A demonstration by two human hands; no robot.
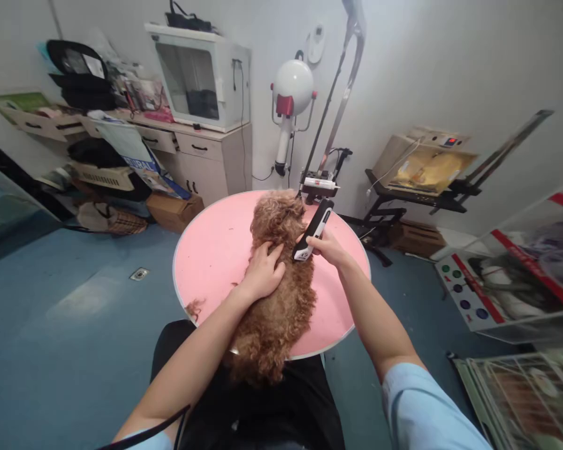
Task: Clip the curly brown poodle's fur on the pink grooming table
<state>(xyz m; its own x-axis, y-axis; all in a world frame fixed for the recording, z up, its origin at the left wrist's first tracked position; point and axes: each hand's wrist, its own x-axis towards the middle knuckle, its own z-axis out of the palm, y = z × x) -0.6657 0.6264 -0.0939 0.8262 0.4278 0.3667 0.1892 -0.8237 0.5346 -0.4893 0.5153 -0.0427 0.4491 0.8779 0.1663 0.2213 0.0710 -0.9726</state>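
A curly brown dog (279, 312) is on a round pink table (206, 250), its head toward the far side and its rear at the near edge. My left hand (264, 273) rests on the dog's upper back, fingers spread over the fur. In my right hand (329, 247) is a black and white hair clipper (315, 229), its head end pointing down against the fur at the dog's right shoulder. The dog's face is hidden from this angle. A tuft of cut fur (195, 307) lies near the table's left edge.
Behind the table stands a metal grooming arm (344, 94), with a white tube (319, 184) at its base. A white dryer (294, 87) hangs on the wall. A cabinet (201, 159) is at back left; a glass case (511, 281) and wire cage (530, 387) stand right.
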